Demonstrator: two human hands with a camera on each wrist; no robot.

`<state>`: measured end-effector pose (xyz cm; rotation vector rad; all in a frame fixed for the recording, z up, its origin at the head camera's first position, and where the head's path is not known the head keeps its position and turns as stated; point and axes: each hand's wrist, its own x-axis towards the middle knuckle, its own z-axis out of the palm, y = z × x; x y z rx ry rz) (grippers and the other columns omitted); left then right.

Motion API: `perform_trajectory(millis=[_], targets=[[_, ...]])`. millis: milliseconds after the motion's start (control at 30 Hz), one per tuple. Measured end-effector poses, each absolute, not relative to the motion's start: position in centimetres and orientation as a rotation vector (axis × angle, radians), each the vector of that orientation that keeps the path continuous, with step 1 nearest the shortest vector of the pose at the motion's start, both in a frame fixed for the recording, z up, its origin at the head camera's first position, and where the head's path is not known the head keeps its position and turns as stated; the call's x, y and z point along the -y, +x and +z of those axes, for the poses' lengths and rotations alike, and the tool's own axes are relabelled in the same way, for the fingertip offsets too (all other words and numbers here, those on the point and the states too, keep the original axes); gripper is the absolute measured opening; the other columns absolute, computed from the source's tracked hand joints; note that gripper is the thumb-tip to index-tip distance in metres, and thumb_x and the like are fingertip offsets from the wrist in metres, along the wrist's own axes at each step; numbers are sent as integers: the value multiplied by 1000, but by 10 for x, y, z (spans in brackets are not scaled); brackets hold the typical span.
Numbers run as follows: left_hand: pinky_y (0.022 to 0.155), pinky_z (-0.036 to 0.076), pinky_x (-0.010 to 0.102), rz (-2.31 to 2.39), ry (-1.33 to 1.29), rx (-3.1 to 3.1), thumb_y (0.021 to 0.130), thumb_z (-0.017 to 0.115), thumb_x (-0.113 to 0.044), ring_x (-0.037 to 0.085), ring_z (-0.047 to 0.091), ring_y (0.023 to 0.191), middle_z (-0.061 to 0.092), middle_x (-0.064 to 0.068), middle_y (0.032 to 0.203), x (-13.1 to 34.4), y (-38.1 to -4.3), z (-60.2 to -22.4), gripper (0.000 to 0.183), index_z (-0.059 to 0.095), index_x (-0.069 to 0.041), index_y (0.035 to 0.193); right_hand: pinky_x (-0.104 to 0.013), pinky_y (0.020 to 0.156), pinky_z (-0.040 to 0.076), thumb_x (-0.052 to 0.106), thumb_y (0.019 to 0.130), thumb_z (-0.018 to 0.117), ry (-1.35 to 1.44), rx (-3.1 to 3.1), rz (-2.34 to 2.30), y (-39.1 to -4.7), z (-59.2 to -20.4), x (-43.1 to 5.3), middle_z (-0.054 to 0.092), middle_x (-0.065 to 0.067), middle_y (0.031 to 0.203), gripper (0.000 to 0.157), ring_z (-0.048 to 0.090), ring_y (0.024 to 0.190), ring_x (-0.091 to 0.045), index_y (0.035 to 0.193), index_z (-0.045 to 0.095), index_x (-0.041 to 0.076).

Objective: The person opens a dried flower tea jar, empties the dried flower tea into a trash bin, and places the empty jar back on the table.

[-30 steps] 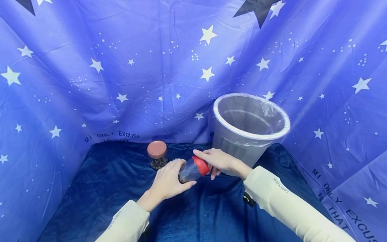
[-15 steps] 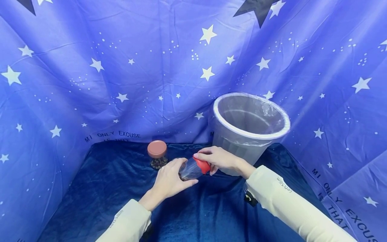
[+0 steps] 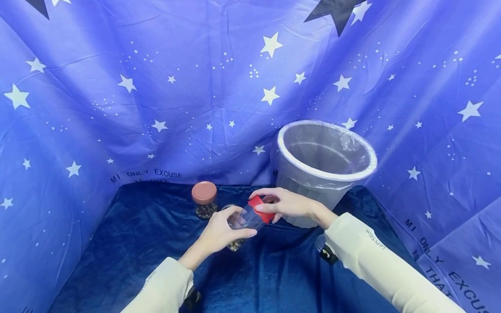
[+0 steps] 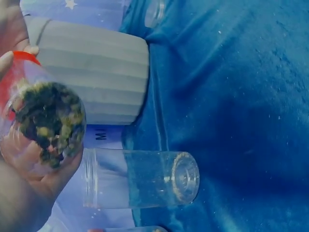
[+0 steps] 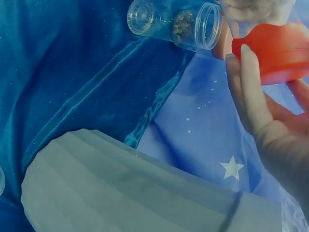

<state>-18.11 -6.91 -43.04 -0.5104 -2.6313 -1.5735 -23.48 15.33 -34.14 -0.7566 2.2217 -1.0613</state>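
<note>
My left hand [image 3: 221, 232] grips a tilted clear plastic jar [image 3: 250, 219] around its side. Dark and greenish bits lie at its base, plain in the left wrist view. Over the jar's mouth sits a red wavy-edged cover [image 3: 260, 209], which my right hand [image 3: 289, 204] holds between thumb and fingers. In the right wrist view those fingers [image 5: 256, 92] lie along the side of the red cover. Behind my left hand stands a lidless clear jar [image 4: 145, 179], mostly hidden in the head view, with some crumbs at its bottom.
A third jar [image 3: 205, 208], with a copper-coloured lid and dark bits inside, stands to the back left. At the back right is a large bin [image 3: 325, 191] lined with clear plastic. Close to the bin lies a clear round piece [image 4: 154, 12]. Dark blue cloth [image 3: 129, 261] covers the table.
My right fingers and thumb have shifted their grip around the red cover, and the right hand has drawn slightly up. The held jar has turned, so its bits now show below my left thumb.
</note>
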Motion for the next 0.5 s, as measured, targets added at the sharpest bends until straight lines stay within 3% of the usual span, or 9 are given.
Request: perform_trajectory(millis=[233,367,500], targets=[[76,54,29,-1957,-533,2605,79,81,-30,15,67,88,70,11,102,73,-184,-432,46,65,-8,115,-35,90,54,16,94,65,-936,-2182,-1101,-232,-340,-155,58,-12,126,43,61,106,-22,135,52,12],[76,54,30,-2054,-503,2603,80,80,-30,16,67,93,68,12,108,73,-183,-430,47,64,-8,118,-39,95,51,18,93,66,-977,-2186,-1106,-232,-339,-155,58,-11,126,43,58,111,-22,134,53,11],[79,54,30,-1911,-480,2623,78,81,-34,14,67,93,68,8,106,69,-181,-428,49,64,-11,118,-36,92,52,26,96,63,-898,-2238,-1096,-233,-338,-154,59,-9,127,39,60,110,-21,132,55,13]])
